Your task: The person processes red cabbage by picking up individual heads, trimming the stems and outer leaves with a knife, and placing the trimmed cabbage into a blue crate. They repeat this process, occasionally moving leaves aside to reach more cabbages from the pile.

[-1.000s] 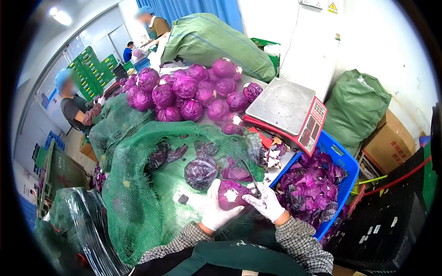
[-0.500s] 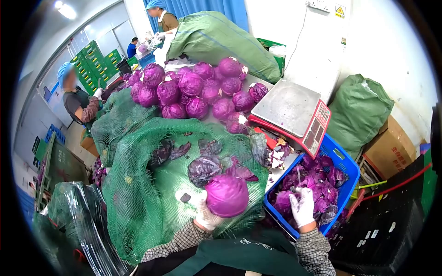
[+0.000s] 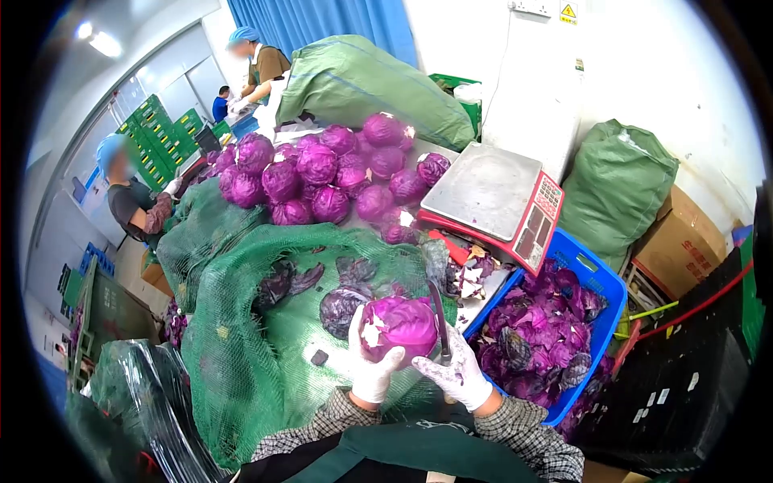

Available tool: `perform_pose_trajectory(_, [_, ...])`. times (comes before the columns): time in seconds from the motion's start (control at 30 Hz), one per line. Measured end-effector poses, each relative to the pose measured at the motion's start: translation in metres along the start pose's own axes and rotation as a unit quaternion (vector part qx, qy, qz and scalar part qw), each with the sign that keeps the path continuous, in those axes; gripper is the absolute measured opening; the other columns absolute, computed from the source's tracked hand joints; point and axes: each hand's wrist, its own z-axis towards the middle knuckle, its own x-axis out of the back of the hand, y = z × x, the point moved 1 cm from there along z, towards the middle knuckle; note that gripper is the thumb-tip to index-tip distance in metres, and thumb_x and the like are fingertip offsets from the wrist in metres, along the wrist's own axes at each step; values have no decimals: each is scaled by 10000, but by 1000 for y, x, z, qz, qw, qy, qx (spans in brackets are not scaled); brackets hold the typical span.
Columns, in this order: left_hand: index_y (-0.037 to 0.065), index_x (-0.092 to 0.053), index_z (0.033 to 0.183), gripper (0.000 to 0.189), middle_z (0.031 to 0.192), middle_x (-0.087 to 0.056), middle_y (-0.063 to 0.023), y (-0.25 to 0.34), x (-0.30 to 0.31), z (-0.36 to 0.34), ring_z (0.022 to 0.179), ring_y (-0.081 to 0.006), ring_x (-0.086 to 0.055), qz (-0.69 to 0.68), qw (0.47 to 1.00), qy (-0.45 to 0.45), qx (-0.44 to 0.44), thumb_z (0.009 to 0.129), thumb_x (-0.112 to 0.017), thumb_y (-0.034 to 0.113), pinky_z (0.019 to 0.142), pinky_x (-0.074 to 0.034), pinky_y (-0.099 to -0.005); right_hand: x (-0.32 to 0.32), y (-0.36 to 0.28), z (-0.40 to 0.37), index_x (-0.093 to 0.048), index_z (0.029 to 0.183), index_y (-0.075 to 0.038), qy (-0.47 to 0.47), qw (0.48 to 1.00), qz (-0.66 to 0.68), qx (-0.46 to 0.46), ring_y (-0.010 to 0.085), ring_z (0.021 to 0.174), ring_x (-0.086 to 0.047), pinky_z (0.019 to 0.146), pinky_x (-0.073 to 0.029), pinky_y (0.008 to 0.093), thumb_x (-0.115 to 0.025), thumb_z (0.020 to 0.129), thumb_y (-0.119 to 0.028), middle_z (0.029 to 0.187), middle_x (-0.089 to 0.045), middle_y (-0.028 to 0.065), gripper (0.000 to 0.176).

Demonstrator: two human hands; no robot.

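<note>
A purple cabbage is held by my left hand, which wears a white glove and wraps its left side. My right hand, gloved too, grips a dark knife whose blade stands upright against the cabbage's right side. Behind them, a darker cabbage and loose outer leaves lie on green mesh netting. To the right, a blue basket holds many purple leaves.
Piled cabbages lie beyond the netting. A red scale stands right of them. Green sacks are behind, with a cardboard box at right. Co-workers stand at left and at the back.
My right hand has moved left from above the basket to the cabbage, and a knife now shows in it. The cabbage has been turned, with its pale cut stem now facing left.
</note>
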Motion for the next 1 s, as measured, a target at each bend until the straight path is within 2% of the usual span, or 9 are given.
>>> perform_pose_trajectory(0.17, [71,-211,1483,953,1409,-400,-142,1,-1,0,1270,-275,-444,-5,999,32,3,728,-791,69,1076,-381,-426,2,3,1,-326,1444,-11,6,998,-13,64,203,1078,-564,895,-488,315,-727,802,-77,1244,-553,130,760])
perform_pose_trajectory(0.27, [74,-199,1487,978,1419,-386,-147,7,-4,1,1283,-277,-430,2,1000,10,-16,722,-809,98,1077,-381,-427,6,-12,-7,-373,1405,20,19,964,198,-178,81,689,-579,610,-477,223,-726,827,-112,1140,-594,95,690])
perform_pose_trajectory(0.3, [21,-260,1462,1028,1378,-435,-158,12,-11,-1,1265,-289,-448,18,999,40,-27,668,-863,274,1071,-379,-419,5,-13,-5,-363,1416,15,33,972,171,-159,52,570,-534,525,-443,205,-704,851,-127,920,-621,44,676])
perform_pose_trajectory(0.6, [100,-179,1493,1054,1445,-339,-140,13,1,-2,1318,-295,-389,8,996,-56,-61,672,-840,85,1072,-393,-459,3,-13,-6,-441,1341,19,1,941,297,-164,46,591,-515,536,-427,189,-633,854,-43,800,-570,-2,527])
perform_pose_trajectory(0.73, [98,-219,1481,974,1416,-386,-147,11,3,-6,1301,-294,-416,-13,999,-29,-12,715,-820,145,1064,-405,-459,3,22,-6,-524,1181,26,55,994,-93,-19,33,568,-453,529,-388,182,-600,845,19,754,-518,-20,344])
perform_pose_trajectory(0.87, [109,-290,1451,832,1399,-427,-150,-4,9,-8,1291,-322,-439,-242,943,51,221,799,-752,341,1054,-408,-492,15,34,-4,-544,1041,10,143,894,389,-169,27,567,-400,529,-353,185,-565,829,39,720,-481,-20,215])
perform_pose_trajectory(0.9, [119,-326,1432,810,1413,-426,-142,-2,5,-10,1298,-350,-432,-309,899,49,308,809,-703,474,1056,-390,-536,30,25,-6,-567,1009,-5,104,989,74,-77,102,575,-494,534,-420,233,-596,850,-55,704,-522,47,170])
perform_pose_trajectory(0.93, [119,-329,1432,830,1415,-427,-147,1,2,-11,1299,-361,-429,-333,882,36,332,797,-703,500,1046,-393,-553,44,14,-8,-590,978,-20,135,956,-259,9,178,583,-588,539,-487,280,-627,870,-149,688,-563,114,172])
perform_pose_trajectory(1.0, [118,-335,1434,873,1420,-429,-157,4,-1,-11,1302,-384,-423,-383,843,12,377,773,-704,553,1028,-400,-587,81,23,-13,-609,1041,12,180,915,-360,24,286,718,-653,653,-531,339,-650,862,-170,813,-632,203,258])
